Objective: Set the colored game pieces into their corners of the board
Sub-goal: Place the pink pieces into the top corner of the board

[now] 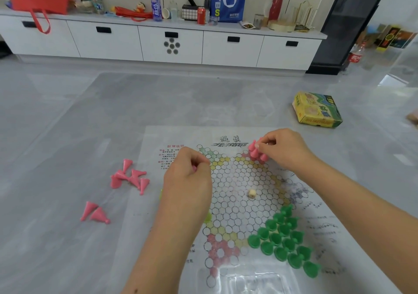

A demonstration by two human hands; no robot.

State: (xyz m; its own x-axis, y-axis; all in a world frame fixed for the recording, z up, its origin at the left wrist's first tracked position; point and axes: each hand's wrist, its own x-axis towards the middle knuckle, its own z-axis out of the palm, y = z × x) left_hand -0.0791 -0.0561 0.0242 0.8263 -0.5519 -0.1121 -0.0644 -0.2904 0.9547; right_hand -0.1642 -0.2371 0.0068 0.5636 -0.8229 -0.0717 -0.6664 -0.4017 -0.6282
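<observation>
The right hand [286,150] is over the far right corner of the paper game board [239,203], its thumb and fingertips pinching a pink cone piece [253,146] at the top. A few more pink pieces [260,155] stand upright just under that hand, crowded together in the same pink corner.

The left hand [188,180] hangs over the left side of the board with its fingers curled in. A bit of pink peeks from inside the curl, so it seems to be holding a piece, though I cannot tell for sure. A sliver of yellow-green shows at the near edge of its wrist, too hidden to name.

Out to the left of the left hand, on the grey floor, a heap of loose pink cones [130,177] lies tipped over, and nearer to me than that heap two more pink cones [95,212] lie side by side.

Below the right forearm, the green pieces [283,237] stand in a filled triangle in the near right corner of the board. Between the two hands, near the middle of the board, sits a small pale die [251,193].

Beyond the right hand and off the board, a yellow and green cardboard box [316,110] lies on the floor.
</observation>
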